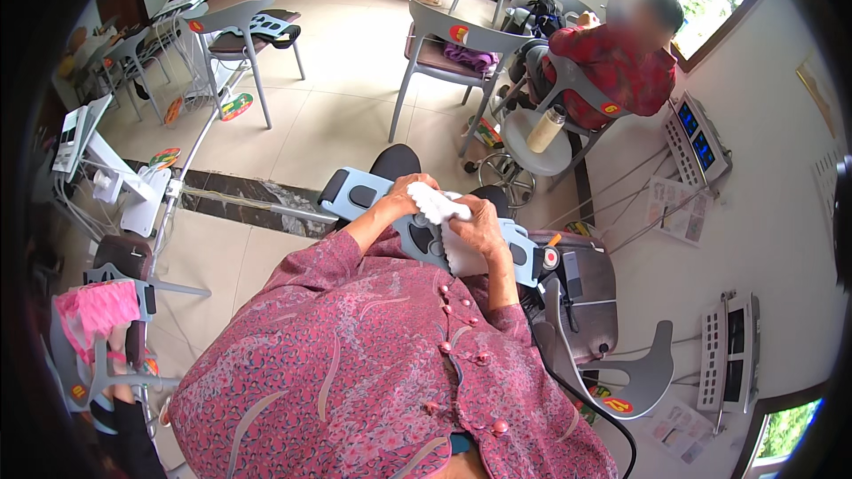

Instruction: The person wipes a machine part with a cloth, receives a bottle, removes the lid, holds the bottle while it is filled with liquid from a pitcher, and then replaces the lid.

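A white cloth [464, 256] with a scalloped edge is bunched between my two hands and hangs down towards my lap. My right hand [480, 223] grips its folded part. At the cloth's upper left end my left hand [405, 194] has its fingers curled round the edge, partly hidden by the fabric. Beneath both hands a light blue plastic brace-like device [366, 187] with dark pads lies across my thighs. The cloth and hands cover its middle.
Right of me stands a chair [626, 389] beside a brown cushioned seat [599, 326] holding small items. Ahead, a stool [516, 136] carries a thermos flask [546, 129] near a seated person [616, 70]. Control units [729, 359] hang on the right wall; a metal rail [266, 207] runs at left.
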Available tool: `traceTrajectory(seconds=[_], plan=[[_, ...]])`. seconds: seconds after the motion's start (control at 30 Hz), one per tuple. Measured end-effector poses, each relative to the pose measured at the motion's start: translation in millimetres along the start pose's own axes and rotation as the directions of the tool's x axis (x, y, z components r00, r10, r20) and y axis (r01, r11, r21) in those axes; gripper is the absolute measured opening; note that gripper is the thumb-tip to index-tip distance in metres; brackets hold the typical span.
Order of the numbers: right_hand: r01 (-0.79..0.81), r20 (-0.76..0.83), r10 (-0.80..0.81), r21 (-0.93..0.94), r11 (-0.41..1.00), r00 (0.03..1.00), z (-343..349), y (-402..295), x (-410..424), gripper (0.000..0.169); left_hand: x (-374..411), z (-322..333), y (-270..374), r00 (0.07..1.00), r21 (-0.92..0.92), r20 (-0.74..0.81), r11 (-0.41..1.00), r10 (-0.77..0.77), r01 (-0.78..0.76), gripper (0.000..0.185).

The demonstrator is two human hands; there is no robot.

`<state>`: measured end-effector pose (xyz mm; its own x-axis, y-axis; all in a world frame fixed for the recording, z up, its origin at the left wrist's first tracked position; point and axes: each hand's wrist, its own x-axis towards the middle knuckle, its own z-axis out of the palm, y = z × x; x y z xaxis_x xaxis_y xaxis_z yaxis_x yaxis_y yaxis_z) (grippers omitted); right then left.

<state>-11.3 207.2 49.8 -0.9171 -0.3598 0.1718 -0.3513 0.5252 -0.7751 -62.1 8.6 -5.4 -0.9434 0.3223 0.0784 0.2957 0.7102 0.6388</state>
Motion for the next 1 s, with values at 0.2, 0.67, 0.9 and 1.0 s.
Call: traceTrajectory(seconds=[0.2, 0.67, 0.9, 1.0], plan=[[0.011, -0.039, -0.021, -0.262, 0.965, 0.999, 14, 10, 0, 0.034, 4, 26, -30, 0.984, 0.117, -0.129, 0.987, 0.124, -0.109, 0.020], [-0.038, 0.373, 0.053, -0.047, 0.998, 0.926, -4, -29, -1, 0.036, -2, -6, 2, 0.995, 0.013, 0.032, 0.996, -0.094, 0.094, 0.035], [0.061, 0.015, -0.060, -0.110, 0.992, 0.998, 6, -7, -1, 0.028, 1, 1, -1, 0.999, -0.034, 0.013, 0.998, -0.050, 0.050, 0.034], [0.086, -0.089, -0.118, -0.301, 0.950, 0.989, 10, 0, -1, 0.025, 0, 2, -3, 1.000, -0.029, -0.010, 0.999, -0.028, 0.028, 0.034]])
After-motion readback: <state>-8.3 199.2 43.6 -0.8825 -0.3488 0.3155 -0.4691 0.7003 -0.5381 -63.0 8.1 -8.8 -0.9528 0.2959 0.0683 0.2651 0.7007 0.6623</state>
